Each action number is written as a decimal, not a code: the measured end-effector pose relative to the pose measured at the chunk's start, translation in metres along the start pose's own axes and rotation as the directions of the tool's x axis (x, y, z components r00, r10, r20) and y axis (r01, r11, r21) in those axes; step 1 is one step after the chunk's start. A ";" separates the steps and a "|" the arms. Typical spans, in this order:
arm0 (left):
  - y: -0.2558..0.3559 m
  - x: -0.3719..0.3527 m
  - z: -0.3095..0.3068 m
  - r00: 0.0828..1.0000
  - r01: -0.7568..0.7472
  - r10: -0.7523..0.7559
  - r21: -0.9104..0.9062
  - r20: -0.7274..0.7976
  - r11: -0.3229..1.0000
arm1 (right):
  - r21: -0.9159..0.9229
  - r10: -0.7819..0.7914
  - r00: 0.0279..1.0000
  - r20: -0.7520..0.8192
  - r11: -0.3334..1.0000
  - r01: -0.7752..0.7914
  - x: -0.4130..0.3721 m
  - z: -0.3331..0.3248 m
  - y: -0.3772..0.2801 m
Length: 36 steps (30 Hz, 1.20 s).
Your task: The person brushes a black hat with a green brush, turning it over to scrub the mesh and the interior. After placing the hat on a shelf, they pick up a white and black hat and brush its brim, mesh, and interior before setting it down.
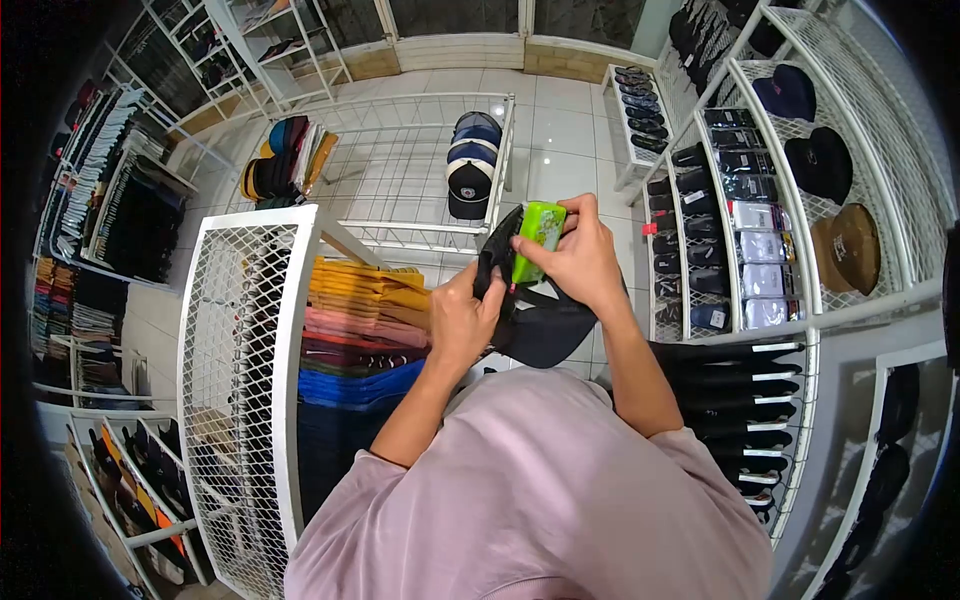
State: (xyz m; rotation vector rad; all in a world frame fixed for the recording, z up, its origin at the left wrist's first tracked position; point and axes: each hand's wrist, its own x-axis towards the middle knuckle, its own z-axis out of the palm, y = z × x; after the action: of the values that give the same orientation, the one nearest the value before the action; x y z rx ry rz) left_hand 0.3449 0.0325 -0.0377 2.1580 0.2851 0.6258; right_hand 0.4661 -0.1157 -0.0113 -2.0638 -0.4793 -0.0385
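A black cap (548, 334) is held in front of my chest, its brim toward me. My left hand (463, 318) is closed on the cap's left edge, thumb on top. My right hand (582, 258) pinches a small bright green packet-like item with a printed pattern (538, 238), thumb across its face. The green item is right against the cap's opening, upright and slightly tilted. A small pink spot shows by its lower end. The cap's far side is partly hidden by my hands.
Folded shirts (365, 320) are stacked beyond a white mesh panel (235, 400) on the left. Caps (470, 165) stand in a row on a low white wire rack (400, 102). Shelves with bucket hats (845, 248) and packaged goods (763, 248) line the right. Dark garments (720, 400) hang nearby.
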 end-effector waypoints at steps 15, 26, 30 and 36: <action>0.000 0.002 -0.011 0.999 0.022 -0.024 -0.054 -0.034 0.998 | -0.160 -0.002 0.978 -0.210 0.987 -0.033 0.009 -0.018 0.020; 0.002 -0.003 -0.007 1.000 0.014 -0.014 -0.010 -0.021 1.000 | -0.052 0.019 0.981 -0.193 0.998 -0.030 0.003 -0.017 0.011; 0.002 -0.005 -0.002 0.984 -0.133 0.129 -0.023 -0.120 0.991 | -0.029 0.086 0.986 -0.143 0.995 -0.091 0.010 -0.008 0.029; -0.001 -0.009 -0.007 1.000 0.004 -0.003 0.050 -0.021 0.999 | 0.038 0.109 0.980 -0.168 0.994 -0.104 -0.001 -0.022 -0.004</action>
State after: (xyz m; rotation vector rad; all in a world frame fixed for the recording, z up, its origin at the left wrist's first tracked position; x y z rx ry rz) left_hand 0.3339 0.0340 -0.0379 2.1992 0.3181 0.6458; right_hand 0.4674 -0.1327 0.0034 -2.0336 -0.2627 -0.1422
